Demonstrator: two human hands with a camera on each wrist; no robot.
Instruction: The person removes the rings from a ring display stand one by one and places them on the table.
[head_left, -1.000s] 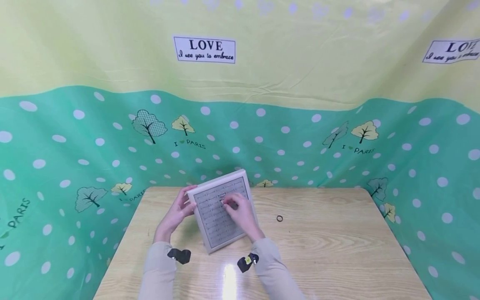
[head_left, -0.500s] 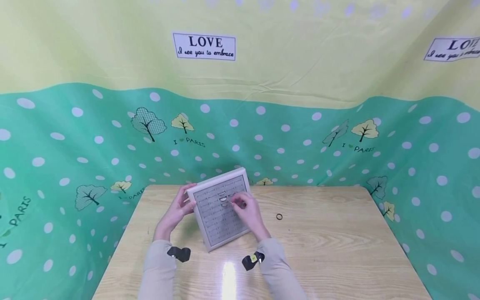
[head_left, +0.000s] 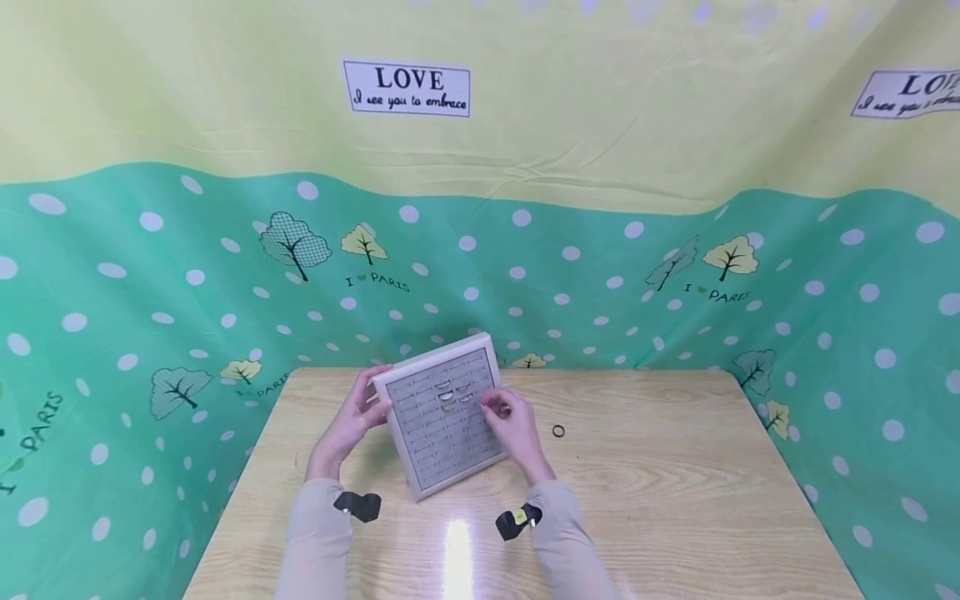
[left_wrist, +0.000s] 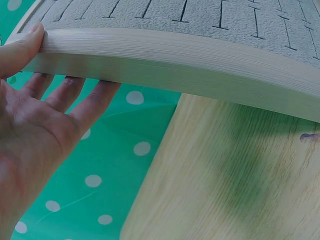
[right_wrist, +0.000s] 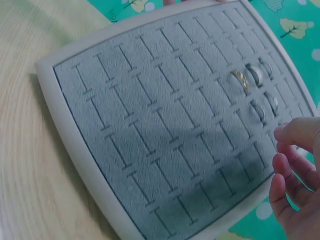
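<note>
Grey felt ring tray with a cream frame and rows of slits is tilting up off the light wooden table, its near edge resting on the wood and its far edge lifted toward the person. Five small metal rings are sitting in slits near one corner of the felt. The left hand is holding the tray by its left rim: the wrist view is showing the thumb pressing on the top of the frame while the other fingers are lying nearly straight beneath it, propping it up. The right hand is hovering just beside the tray's right edge, close to the rings, with its fingers loosely curled and holding nothing; whether the fingertips are touching the frame cannot be told. A small dark ring is lying alone on the table, a little to the right of that hand. Around the table a green cloth with white dots and tree prints is hanging, with a yellow band above it.
</note>
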